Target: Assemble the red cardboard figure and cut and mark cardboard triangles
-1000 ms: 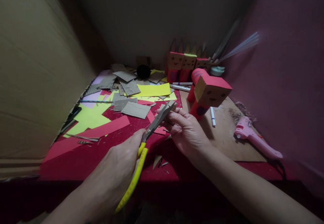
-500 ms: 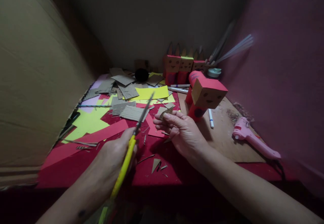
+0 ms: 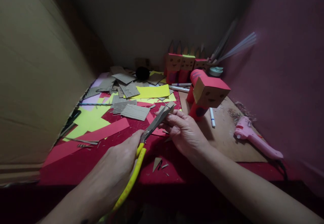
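My left hand (image 3: pixel 121 159) is closed around the yellow handles of a pair of scissors (image 3: pixel 149 131). Their blades point up and to the right, across the fingertips of my right hand (image 3: pixel 186 134). Between thumb and fingers my right hand pinches a small cardboard piece (image 3: pixel 171 109), partly hidden behind the blades. Whether the blades touch its edge I cannot tell. Just beyond my right hand stands a box-headed animal figure (image 3: pixel 212 94) with a red top and red tube body. A small cardboard triangle (image 3: pixel 157 163) and thin trimmings lie on the red cloth below my hands.
Cardboard scraps (image 3: pixel 135 112), yellow paper (image 3: pixel 154 91) and red paper strips (image 3: pixel 111 131) cover the left and back. Several finished figures (image 3: pixel 174 63) stand at the rear. On the right, a pink glue gun (image 3: pixel 255 139) and a marker (image 3: pixel 212 117) lie on a cardboard sheet (image 3: pixel 227 146).
My left hand has moved right and turned the scissors, so the blades now lie over the cardboard piece. My right hand has stayed almost in place, still pinching it.
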`<state>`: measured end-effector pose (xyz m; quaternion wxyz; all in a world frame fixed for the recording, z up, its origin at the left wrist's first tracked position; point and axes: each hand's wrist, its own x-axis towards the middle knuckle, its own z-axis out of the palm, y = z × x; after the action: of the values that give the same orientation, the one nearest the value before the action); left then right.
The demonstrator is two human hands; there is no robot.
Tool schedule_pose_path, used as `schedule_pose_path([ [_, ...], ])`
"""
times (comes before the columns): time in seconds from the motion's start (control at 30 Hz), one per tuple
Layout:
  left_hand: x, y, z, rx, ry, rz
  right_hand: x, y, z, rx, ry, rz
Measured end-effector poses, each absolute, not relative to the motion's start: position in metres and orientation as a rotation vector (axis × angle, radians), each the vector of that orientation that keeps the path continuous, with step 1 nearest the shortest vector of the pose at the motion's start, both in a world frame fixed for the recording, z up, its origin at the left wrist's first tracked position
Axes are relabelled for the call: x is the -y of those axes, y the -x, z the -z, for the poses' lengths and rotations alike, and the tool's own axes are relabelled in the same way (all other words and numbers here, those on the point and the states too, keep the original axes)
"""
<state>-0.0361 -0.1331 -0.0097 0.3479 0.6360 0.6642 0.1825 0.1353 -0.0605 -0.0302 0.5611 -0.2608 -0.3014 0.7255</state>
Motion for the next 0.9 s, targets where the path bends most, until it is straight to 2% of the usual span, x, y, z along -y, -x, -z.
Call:
schedule_pose_path([
  [0.67, 0.132, 0.043, 0.026, -1.677, -1.907, -0.427, 0.060, -0.133, 0.031, 0.617, 0.607, -1.751],
  [0.8, 0.128, 0.051, 0.037, -1.654, -1.878, -0.574, 0.060, -0.133, 0.030, 0.619, 0.653, -1.747],
  [0.9, 0.122, 0.056, 0.036, -1.656, -1.658, -0.843, 0.061, -0.135, 0.029, 0.705, 0.728, -1.759],
])
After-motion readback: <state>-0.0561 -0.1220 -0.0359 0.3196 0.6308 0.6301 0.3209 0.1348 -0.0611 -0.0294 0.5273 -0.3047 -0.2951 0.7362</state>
